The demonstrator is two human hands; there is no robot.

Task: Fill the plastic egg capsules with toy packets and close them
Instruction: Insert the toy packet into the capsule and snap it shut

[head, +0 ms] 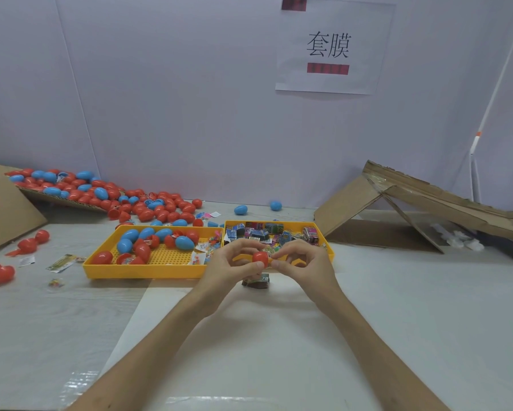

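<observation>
Egg capsules (107, 197) in red and blue lie heaped at the far left of the worktop (279, 336), and more sit in the left yellow tray (148, 269). Your left grip (234, 264) and right grip (304, 262) both pinch one red capsule (260, 258) between fingertips, just above a single packet (256, 281) lying on the worktop. Behind your right grip, the right yellow tray (296, 223) holds toy packets (267, 231), with folded cardboard (382, 221) further right.

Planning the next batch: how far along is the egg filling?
Looks done: several closed eggs in the left yellow tray. In hand: left hand and right hand grip one red capsule, a packet lying on the table beneath. Left: many packets in the right tray, plus the capsule pile at back left.
</observation>
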